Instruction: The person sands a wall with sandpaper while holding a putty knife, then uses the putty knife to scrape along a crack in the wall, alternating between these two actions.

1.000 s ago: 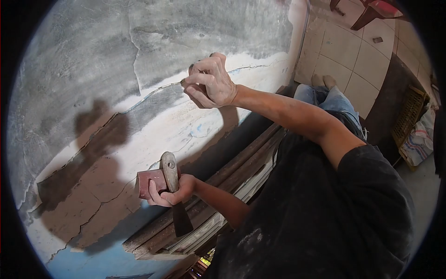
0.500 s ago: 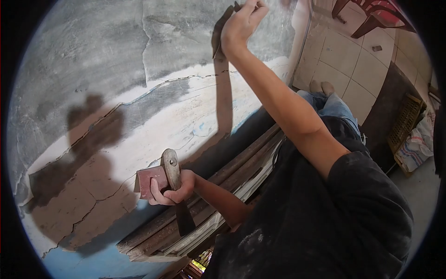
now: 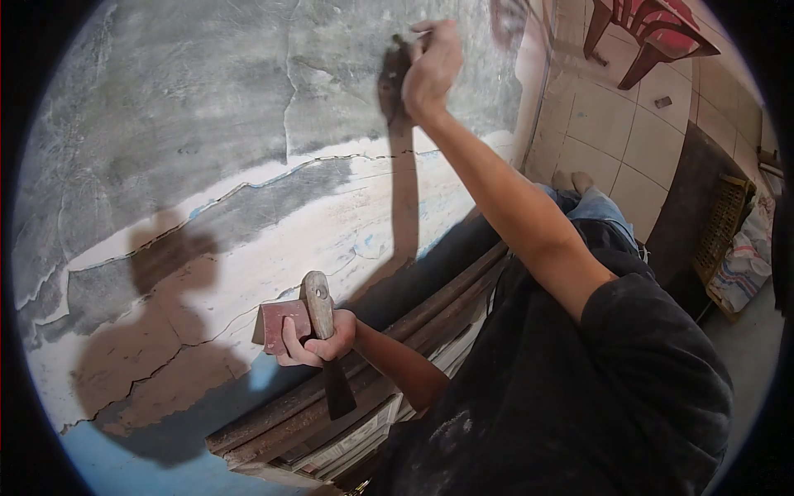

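Note:
My left hand (image 3: 318, 341) is closed around a putty knife (image 3: 318, 304) with a worn wooden handle, its dark blade pointing down below the fingers. The same fingers pinch a folded piece of reddish-brown sandpaper (image 3: 281, 324) against it. My right hand (image 3: 434, 70) is raised at the grey upper wall (image 3: 207, 91), wrist bent and fingers curled. What lies between those fingers is hidden. Beneath the grey area runs a cracked, whitish band (image 3: 314, 219) with a ragged edge, above blue paint. Shadows of my arm and head fall across the wall.
Dark wooden boards (image 3: 273, 430) and a stack of pale panels lean along the wall's foot. A red plastic chair (image 3: 653, 37) stands on the tiled floor (image 3: 612, 116). At the right are a yellow crate (image 3: 721, 223) and a striped sack (image 3: 744, 264).
My right hand has moved slightly down in the view, still by the grey wall. My left hand keeps hold of the putty knife and sandpaper. The whole view has shifted slightly.

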Demonstrator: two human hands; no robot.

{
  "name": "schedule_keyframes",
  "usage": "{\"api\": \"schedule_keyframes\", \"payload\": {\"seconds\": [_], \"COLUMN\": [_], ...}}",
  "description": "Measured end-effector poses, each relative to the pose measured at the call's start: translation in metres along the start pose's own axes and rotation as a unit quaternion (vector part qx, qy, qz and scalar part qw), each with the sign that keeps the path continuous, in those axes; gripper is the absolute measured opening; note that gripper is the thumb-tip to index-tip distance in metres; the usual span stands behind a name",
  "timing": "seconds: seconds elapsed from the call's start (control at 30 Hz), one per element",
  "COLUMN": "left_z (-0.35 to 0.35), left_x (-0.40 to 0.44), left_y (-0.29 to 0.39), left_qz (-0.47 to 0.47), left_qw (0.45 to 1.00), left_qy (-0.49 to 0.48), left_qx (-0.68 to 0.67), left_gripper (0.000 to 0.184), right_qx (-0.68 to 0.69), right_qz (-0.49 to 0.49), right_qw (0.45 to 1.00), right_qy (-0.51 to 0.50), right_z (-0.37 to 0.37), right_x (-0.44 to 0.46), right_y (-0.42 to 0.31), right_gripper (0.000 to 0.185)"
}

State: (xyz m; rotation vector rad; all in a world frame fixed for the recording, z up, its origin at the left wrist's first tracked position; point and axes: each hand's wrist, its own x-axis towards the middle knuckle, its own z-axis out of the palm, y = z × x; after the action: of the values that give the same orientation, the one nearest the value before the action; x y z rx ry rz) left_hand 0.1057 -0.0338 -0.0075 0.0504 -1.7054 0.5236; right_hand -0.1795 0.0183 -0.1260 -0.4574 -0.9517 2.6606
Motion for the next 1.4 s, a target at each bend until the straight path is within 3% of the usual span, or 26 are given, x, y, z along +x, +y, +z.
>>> {"api": "schedule_keyframes", "payload": {"seconds": [0.07, 0.1, 0.13, 0.27, 0.37, 0.43, 0.47, 0.63, 0.67, 0.8, 0.9, 0.97, 1.07, 1.17, 1.27, 1.37, 1.4], "left_z": [-0.006, -0.006, -0.005, -0.004, 0.0, 0.0, 0.001, 0.006, 0.007, 0.002, -0.002, -0.002, 0.002, 0.002, 0.003, 0.002, 0.001], "left_x": [-0.005, -0.005, -0.003, 0.0, 0.001, 0.0, -0.001, 0.0, 0.0, 0.0, -0.001, -0.001, -0.001, 0.0, 0.001, 0.001, 0.0], "left_y": [-0.006, -0.005, -0.005, -0.002, 0.002, -0.003, -0.005, 0.001, 0.003, 0.003, 0.001, 0.001, 0.003, 0.002, 0.002, 0.003, 0.002], "left_qz": [0.0, 0.004, 0.009, 0.023, 0.006, 0.022, 0.03, 0.006, -0.002, 0.0, 0.013, 0.022, 0.004, 0.013, 0.018, 0.004, 0.0], "left_qw": [1.0, 1.0, 1.0, 0.999, 1.0, 1.0, 1.0, 1.0, 1.0, 1.0, 0.999, 0.999, 1.0, 1.0, 1.0, 1.0, 1.0], "left_qy": [-0.014, -0.013, -0.012, -0.022, -0.016, -0.008, -0.002, 0.01, 0.013, -0.002, -0.017, -0.022, -0.006, -0.013, -0.011, -0.016, -0.013], "left_qx": [-0.004, -0.003, -0.001, 0.009, -0.007, -0.003, -0.002, -0.015, -0.019, 0.007, 0.034, 0.037, 0.011, 0.007, 0.012, 0.014, 0.013], "left_gripper": [0.048, 0.048, 0.047, 0.046, 0.046, 0.046, 0.047, 0.048, 0.049, 0.049, 0.048, 0.048, 0.048, 0.049, 0.049, 0.05, 0.05], "right_qx": [-0.061, -0.017, 0.029, -0.039, -0.076, -0.104, -0.084, -0.07, -0.054, -0.086, -0.085, -0.215, -0.296, -0.298, -0.171, -0.07, -0.078], "right_qz": [-0.141, -0.098, -0.168, -0.461, -0.427, -0.385, -0.379, -0.385, -0.382, -0.39, -0.35, -0.253, -0.092, -0.036, 0.125, 0.147, 0.206], "right_qw": [0.985, 0.984, 0.969, 0.873, 0.882, 0.89, 0.902, 0.879, 0.877, 0.832, 0.855, 0.875, 0.862, 0.831, 0.835, 0.846, 0.819], "right_qy": [-0.077, -0.15, -0.177, -0.151, -0.185, -0.222, -0.187, -0.273, -0.288, -0.385, -0.374, -0.352, -0.401, -0.469, -0.509, -0.507, -0.53], "right_z": [0.02, 0.026, 0.039, 0.061, 0.048, 0.044, 0.045, 0.012, 0.004, -0.022, -0.024, -0.033, -0.038, -0.037, -0.037, -0.041, -0.045], "right_x": [-0.025, -0.037, -0.042, -0.046, -0.052, -0.051, -0.053, -0.051, -0.053, -0.061, -0.054, -0.049, -0.038, -0.033, -0.018, -0.013, -0.01], "right_y": [-0.027, -0.052, -0.046, -0.053, -0.049, -0.044, -0.045, -0.038, -0.038, -0.032, -0.026, -0.035, -0.048, -0.056, -0.066, -0.062, -0.069], "right_gripper": [0.049, 0.045, 0.038, 0.017, 0.02, 0.031, 0.041, 0.01, 0.01, 0.039, 0.045, 0.057, 0.064, 0.054, 0.042, 0.033, 0.034]}}
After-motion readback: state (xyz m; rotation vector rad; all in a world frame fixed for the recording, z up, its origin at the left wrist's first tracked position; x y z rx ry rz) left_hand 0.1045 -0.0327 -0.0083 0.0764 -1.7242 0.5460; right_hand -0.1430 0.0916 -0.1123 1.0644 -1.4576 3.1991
